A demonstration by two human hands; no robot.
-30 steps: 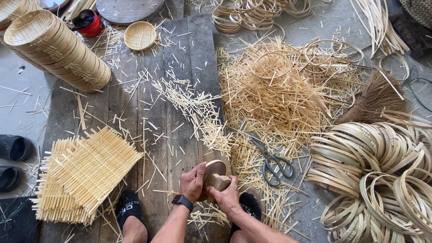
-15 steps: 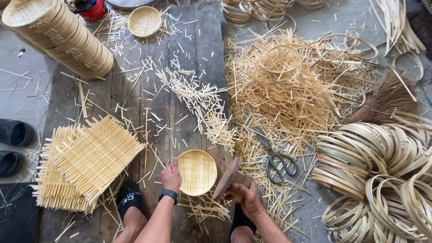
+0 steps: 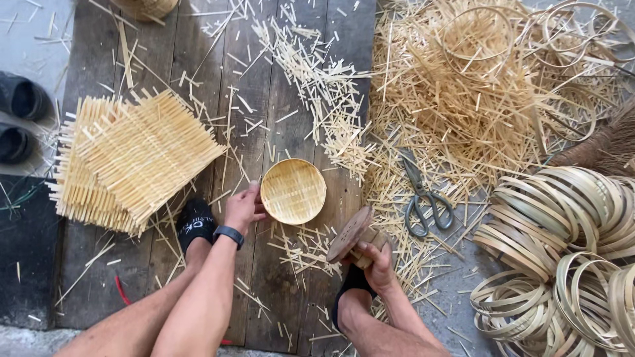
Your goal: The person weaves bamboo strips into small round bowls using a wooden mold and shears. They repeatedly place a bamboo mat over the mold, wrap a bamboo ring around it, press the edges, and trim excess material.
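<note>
My left hand [image 3: 243, 207] grips the left rim of a small round woven bamboo tray [image 3: 294, 190] that lies face up on the dark wooden boards [image 3: 278, 291]. My right hand [image 3: 378, 260] is closed around a round wooden block [image 3: 350, 234] with a flat disc face, held tilted just below and right of the tray. A black watch sits on my left wrist. Both my feet in black socks rest on the boards under my arms.
A stack of square woven bamboo mats [image 3: 132, 155] lies at the left. Scissors [image 3: 423, 198] lie on bamboo offcuts right of the tray. A big pile of strips [image 3: 463, 92] fills the upper right, bamboo hoops [image 3: 569, 244] the right edge. Dark shoes [image 3: 20, 119] stand at far left.
The wooden block came out of the tray: my left hand now holds the tray flat on the boards, my right hand holds the block apart. The view has moved closer.
</note>
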